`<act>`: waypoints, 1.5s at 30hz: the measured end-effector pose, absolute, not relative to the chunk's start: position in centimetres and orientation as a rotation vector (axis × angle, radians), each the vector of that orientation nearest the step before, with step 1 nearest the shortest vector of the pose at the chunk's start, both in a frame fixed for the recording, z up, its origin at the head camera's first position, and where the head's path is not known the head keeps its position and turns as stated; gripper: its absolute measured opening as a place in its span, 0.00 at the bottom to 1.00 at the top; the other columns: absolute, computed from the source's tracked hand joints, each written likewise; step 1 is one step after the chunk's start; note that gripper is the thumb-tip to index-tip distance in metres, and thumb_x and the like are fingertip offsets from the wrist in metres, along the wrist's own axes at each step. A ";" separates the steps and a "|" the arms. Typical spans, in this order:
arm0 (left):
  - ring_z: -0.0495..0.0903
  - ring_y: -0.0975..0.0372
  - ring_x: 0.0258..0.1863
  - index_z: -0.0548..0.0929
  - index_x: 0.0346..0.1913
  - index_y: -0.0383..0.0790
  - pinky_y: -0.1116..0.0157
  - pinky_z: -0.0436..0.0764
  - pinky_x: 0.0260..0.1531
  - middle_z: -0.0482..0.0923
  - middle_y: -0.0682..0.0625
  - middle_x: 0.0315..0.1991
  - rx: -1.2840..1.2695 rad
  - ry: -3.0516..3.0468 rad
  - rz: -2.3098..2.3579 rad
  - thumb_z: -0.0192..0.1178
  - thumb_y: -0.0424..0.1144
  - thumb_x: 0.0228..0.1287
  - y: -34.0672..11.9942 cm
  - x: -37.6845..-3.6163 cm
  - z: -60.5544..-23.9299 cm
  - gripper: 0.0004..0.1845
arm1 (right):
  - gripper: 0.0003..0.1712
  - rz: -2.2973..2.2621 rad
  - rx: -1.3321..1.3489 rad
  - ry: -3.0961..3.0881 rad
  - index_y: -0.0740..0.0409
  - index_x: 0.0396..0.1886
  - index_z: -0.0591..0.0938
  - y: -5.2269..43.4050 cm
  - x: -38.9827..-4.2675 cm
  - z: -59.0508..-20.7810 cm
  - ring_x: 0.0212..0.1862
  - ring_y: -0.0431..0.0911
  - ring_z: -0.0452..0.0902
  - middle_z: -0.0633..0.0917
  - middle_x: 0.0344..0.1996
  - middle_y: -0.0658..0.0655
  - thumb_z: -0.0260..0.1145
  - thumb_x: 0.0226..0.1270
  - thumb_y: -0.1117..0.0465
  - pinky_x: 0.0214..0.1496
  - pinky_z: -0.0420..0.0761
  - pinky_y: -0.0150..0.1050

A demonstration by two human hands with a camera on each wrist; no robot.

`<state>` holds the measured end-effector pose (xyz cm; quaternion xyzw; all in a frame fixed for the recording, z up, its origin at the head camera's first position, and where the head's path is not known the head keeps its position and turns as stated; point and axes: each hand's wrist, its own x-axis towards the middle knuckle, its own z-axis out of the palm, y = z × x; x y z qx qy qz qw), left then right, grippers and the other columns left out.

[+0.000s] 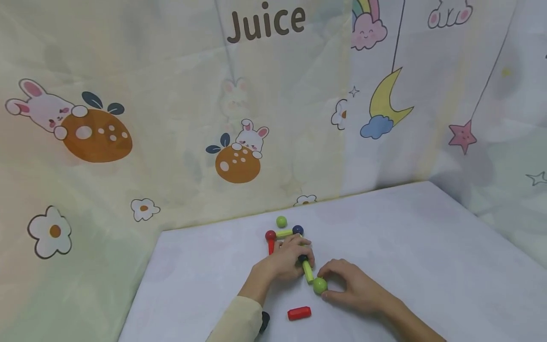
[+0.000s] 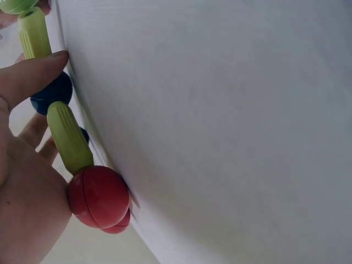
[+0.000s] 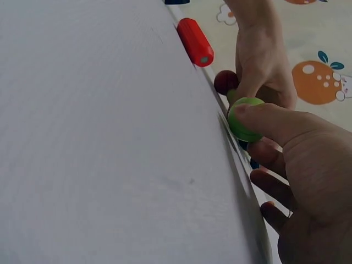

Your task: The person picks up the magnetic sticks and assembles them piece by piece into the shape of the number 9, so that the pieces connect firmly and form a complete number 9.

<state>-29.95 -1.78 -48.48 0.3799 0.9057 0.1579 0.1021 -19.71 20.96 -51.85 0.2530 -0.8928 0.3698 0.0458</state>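
Head view shows the left hand [image 1: 290,259] pressing down the rod frame [image 1: 285,233] to steady it on the counter [image 1: 427,247], fingers curled over a joint, while the right hand [image 1: 354,287] pinches a green ball [image 1: 319,285] at the end of its green rod [image 1: 307,271].

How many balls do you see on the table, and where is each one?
5 show. A loose green ball lies near the curtain; a red ball and a blue ball sit behind the left hand, a dark ball under it; the right hand pinches another green ball. Others may be hidden.
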 end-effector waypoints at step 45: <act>0.71 0.59 0.66 0.87 0.49 0.55 0.45 0.70 0.67 0.79 0.57 0.56 1.111 2.798 0.561 0.62 0.33 0.64 -6.0 -28.2 -45.6 0.15 | 0.36 1.318 0.747 -2.741 0.40 0.63 0.74 18.6 -21.5 -52.1 0.49 0.40 0.79 0.75 0.58 0.39 0.79 0.57 0.40 0.53 0.80 0.37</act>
